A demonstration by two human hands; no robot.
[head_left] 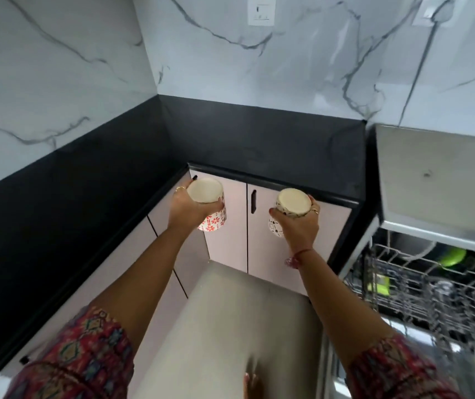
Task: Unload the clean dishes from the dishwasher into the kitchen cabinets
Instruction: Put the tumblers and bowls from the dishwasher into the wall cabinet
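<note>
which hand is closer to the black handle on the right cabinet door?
Right, narrowly. The cabinet handle sits between the hands: the right hand, gripping the black-patterned cup, is just to its right; the left hand, gripping the red-patterned cup, is further off to its left.

White marble walls (pixel 288 67) with grey veins, above and beyond both hands, meeting in a corner up-left of the left hand (pixel 193 207). Socket (pixel 261 11) high on the wall between the hands. Black L-shaped counter (pixel 244 139) beyond and left of them. Pale pink cabinets (pixel 262 249) just behind the right hand (pixel 296 223), black handle (pixel 253 201) between the hands. Grey floor (pixel 244 326) below.
</note>
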